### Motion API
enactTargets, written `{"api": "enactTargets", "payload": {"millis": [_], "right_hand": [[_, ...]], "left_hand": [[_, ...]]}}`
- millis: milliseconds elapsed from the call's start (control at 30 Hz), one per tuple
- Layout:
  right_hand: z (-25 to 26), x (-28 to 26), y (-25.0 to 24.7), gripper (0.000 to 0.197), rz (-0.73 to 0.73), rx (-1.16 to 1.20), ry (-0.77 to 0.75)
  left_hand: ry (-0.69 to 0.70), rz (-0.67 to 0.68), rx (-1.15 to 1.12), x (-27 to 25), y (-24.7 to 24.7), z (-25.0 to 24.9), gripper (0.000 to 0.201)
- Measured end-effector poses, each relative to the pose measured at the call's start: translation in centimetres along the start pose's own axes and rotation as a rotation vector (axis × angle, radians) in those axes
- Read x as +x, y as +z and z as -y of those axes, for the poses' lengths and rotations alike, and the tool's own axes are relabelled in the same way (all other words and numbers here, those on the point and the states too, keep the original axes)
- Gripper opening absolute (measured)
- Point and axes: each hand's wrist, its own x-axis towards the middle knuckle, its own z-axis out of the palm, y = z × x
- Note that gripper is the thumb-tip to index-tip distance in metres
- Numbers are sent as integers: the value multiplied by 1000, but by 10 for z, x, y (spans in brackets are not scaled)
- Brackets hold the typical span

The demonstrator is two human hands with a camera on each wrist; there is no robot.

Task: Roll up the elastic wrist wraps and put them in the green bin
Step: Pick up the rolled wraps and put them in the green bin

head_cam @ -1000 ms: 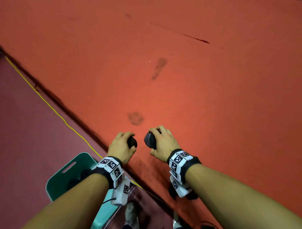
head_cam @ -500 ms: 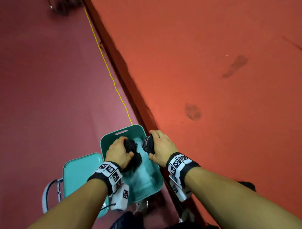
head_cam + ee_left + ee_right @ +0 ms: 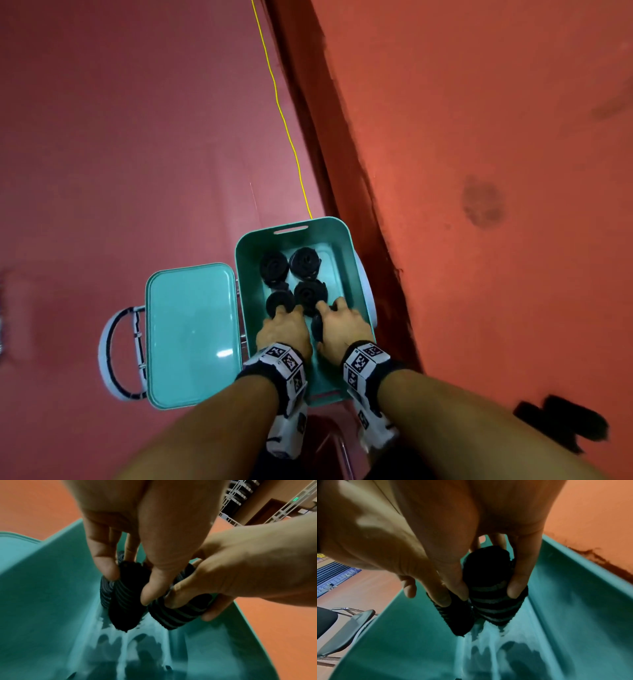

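Observation:
The green bin (image 3: 346, 246) stands open on the floor, with three rolled black wrist wraps (image 3: 274, 267) lying in its far half. Both hands are down inside it, side by side. My left hand (image 3: 289, 310) pinches a black rolled wrap (image 3: 126, 596) between thumb and fingers, just above the bin floor. My right hand (image 3: 329, 305) grips a grey-striped rolled wrap (image 3: 494, 604) the same way, close against the left one. In the head view the right hand's wrap (image 3: 317, 325) shows only as a dark sliver between the hands.
The bin's lid (image 3: 191, 335) lies flat to the left with its handle (image 3: 113, 353) beyond. A dark step edge (image 3: 342, 154) and a yellow line (image 3: 284, 113) run past the bin. A black object (image 3: 565, 425) lies lower right; a chair (image 3: 342, 632) stands nearby.
Both hands carried their rolled wraps from over the orange floor leftward and down into the green bin. My view swung with them, bringing the bin and lid into full sight.

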Motion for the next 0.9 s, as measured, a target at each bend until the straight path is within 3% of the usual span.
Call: {"api": "enactTargets", "payload": {"millis": [167, 367, 567, 733, 900], "right_hand": [[1, 30, 33, 61, 73, 60, 24], [4, 55, 61, 45, 106, 115, 64], [3, 65, 82, 54, 135, 179, 54], [1, 67, 86, 78, 116, 297, 103], [0, 58, 76, 74, 90, 312, 141]], "left_hand": [[-51, 33, 40, 18, 13, -3, 40], [-53, 81, 85, 32, 23, 3, 43], [-77, 169, 12, 45, 38, 13, 46], [-112, 216, -64, 51, 48, 15, 55], [-123, 184, -67, 46, 50, 18, 54]]}}
